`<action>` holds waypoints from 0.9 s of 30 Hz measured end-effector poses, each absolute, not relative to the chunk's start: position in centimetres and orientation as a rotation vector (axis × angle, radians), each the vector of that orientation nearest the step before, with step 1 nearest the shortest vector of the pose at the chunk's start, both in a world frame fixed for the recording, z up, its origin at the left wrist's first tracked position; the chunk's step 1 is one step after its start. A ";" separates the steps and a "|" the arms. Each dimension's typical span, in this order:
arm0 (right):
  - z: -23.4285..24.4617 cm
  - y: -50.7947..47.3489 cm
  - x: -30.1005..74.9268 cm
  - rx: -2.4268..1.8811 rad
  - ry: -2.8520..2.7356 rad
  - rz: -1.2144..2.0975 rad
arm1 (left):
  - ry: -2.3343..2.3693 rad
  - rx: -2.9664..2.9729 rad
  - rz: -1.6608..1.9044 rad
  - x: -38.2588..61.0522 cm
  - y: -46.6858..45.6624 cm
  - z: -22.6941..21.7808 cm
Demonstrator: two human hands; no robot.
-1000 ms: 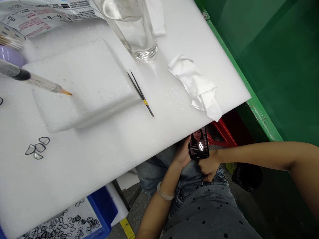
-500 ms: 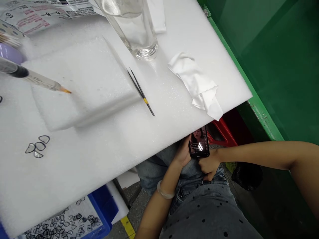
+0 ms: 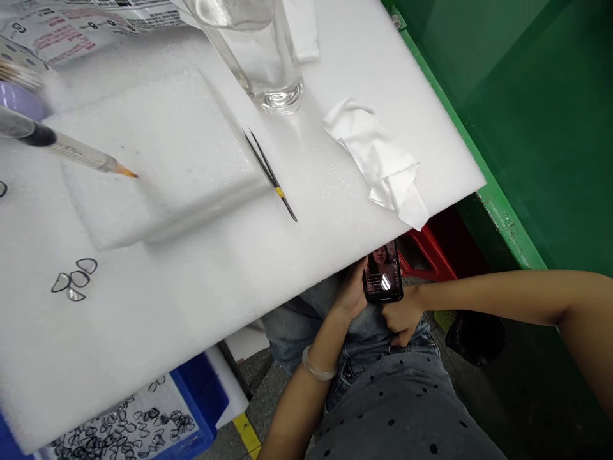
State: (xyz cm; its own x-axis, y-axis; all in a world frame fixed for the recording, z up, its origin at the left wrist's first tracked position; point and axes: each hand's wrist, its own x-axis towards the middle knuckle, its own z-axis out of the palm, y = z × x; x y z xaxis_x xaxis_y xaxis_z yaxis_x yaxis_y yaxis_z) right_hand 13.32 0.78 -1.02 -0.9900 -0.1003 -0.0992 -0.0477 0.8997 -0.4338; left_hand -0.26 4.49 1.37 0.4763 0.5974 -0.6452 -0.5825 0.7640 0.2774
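Below the table edge, my left hand (image 3: 353,291) is wrapped round the side of a phone (image 3: 383,281) held over my lap. Its lit screen plays a video of a person, with a white glare on it. My right hand (image 3: 403,317) rests on my jeans just under the phone's lower corner. Its fingers are curled in and partly hidden, and I see nothing in them. Black tweezers (image 3: 272,177) with a yellow band lie on the white foam tabletop (image 3: 230,275), apart from both hands.
On the foam stand a glass of water (image 3: 268,57), a crumpled white cloth (image 3: 378,163), a syringe (image 3: 81,152) with an orange tip and several black-rimmed small pieces (image 3: 76,279). A blue tray (image 3: 201,396) of similar pieces sits below. A green panel (image 3: 527,128) stands at right.
The picture on the phone screen has changed slightly. Both hands and the things on the table hold their places, apart from a tiny shift of the view.
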 end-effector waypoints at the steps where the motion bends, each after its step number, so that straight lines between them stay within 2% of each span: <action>1: -1.0 0.8 13.3 -0.112 2.956 -0.685 | 0.795 0.023 0.721 -0.2 4.5 1.4; 10: -0.7 1.2 13.2 -0.137 2.997 -0.745 | 0.784 0.034 0.721 -0.2 4.6 1.5; 27: -1.2 0.8 13.3 -0.166 2.928 -0.616 | 0.802 0.031 0.716 -0.3 4.7 1.9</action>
